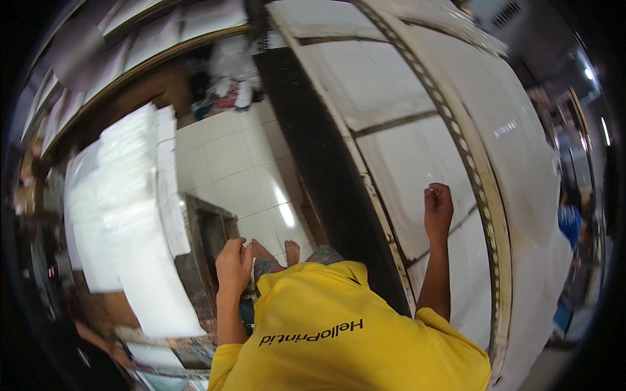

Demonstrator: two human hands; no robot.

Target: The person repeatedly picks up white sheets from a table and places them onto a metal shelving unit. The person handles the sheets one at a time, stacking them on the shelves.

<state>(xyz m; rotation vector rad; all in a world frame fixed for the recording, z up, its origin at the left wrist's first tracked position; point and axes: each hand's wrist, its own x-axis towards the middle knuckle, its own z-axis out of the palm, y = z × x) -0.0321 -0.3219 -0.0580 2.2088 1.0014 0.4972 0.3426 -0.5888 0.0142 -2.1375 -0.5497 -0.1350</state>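
Note:
My right hand point(439, 207) hangs above a framed surface of white panels point(417, 163) on my right. Its fingers are curled in, thumb against forefinger; a tiny pale spot shows at the tips, too small to name. On the other side, my left hand point(235, 266) is loosely closed beside the corner of a worn wooden table point(212, 225), with nothing visible in it. Past that hand, a pile of large white sheets point(130, 195) covers the tabletop, blurred and bright.
A long black board point(319, 150) runs along the panels' near edge. Perforated metal strip point(450, 117) divides them from plastic-covered white material point(515, 163). Pale floor tiles point(228, 156) lie between table and board. Another person's arm point(101, 342) shows at lower left; shelves line the far left.

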